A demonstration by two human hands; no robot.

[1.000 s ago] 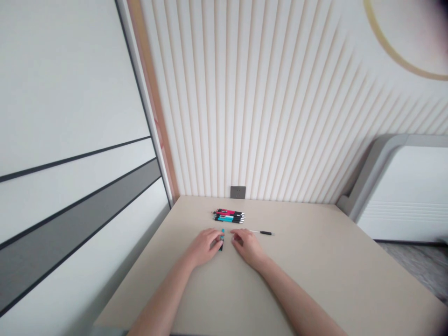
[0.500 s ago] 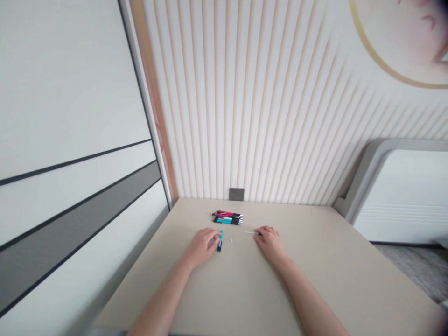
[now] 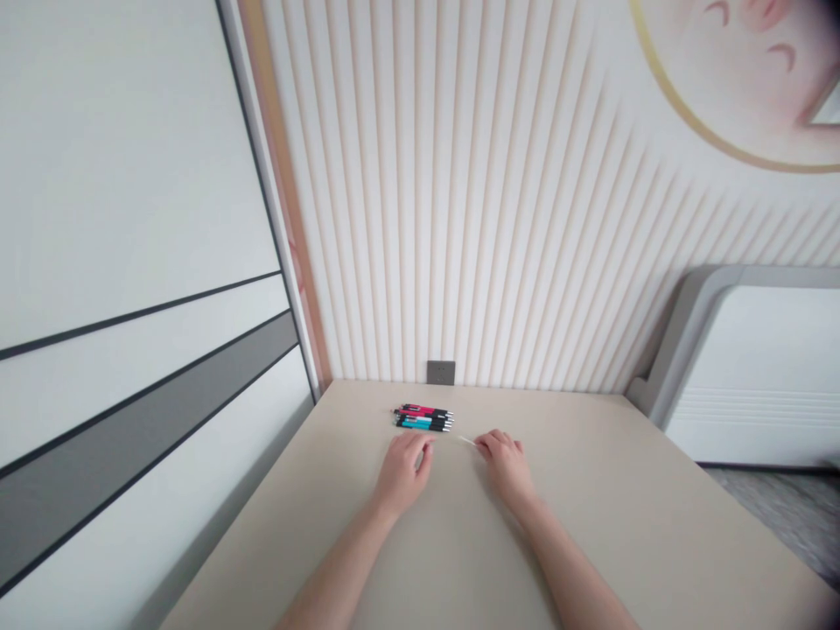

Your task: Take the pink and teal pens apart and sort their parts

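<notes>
Between the two hands, thin white rod (image 3: 466, 440), one end pinched in the right hand's (image 3: 507, 465) fingertips, other end toward the left hand (image 3: 403, 472). Left: fingers curled, thumb near fingertips; can't tell whether it grips anything. Just beyond left fingertips: row of pens (image 3: 423, 418), red through turquoise with black grips, silver tips pointing right. Table (image 3: 459, 542) under both hands; dark socket (image 3: 441, 373) past the pens.

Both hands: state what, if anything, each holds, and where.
Right hand: a thin pale rod, by its right-hand part. Left hand: cannot be told; any hold is hidden.
</notes>
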